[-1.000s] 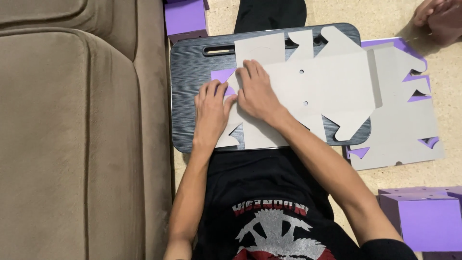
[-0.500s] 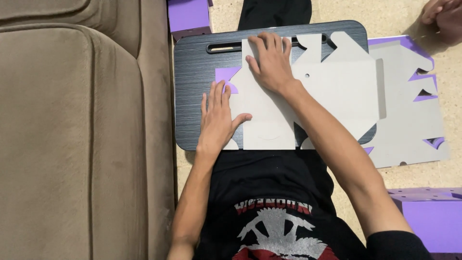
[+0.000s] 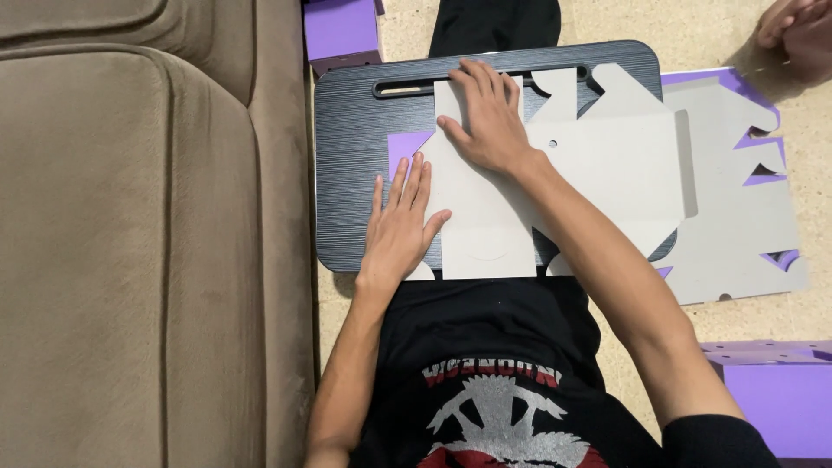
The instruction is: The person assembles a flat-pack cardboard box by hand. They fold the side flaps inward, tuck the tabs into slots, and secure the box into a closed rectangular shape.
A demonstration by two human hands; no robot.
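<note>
Since a second ago my right hand [image 3: 487, 121] has slid up the sheet toward the far edge of the lap tray [image 3: 347, 147], and my left hand [image 3: 400, 225] has moved a little toward me. Both hands lie flat, fingers spread and gripping nothing, pressing on the grey die-cut cardboard blank [image 3: 607, 165]. That blank lies across the tray, its right part overhanging the tray's edge above a second flat blank with purple showing [image 3: 737, 217] on the floor. The right fingers reach just short of the tray's handle slot [image 3: 407, 87]. The sofa [image 3: 130, 260] crowds the tray's left edge. Purple boxes sit at top [image 3: 340, 30] and lower right [image 3: 771, 390]; another person's hand [image 3: 797, 35] shows top right.
</note>
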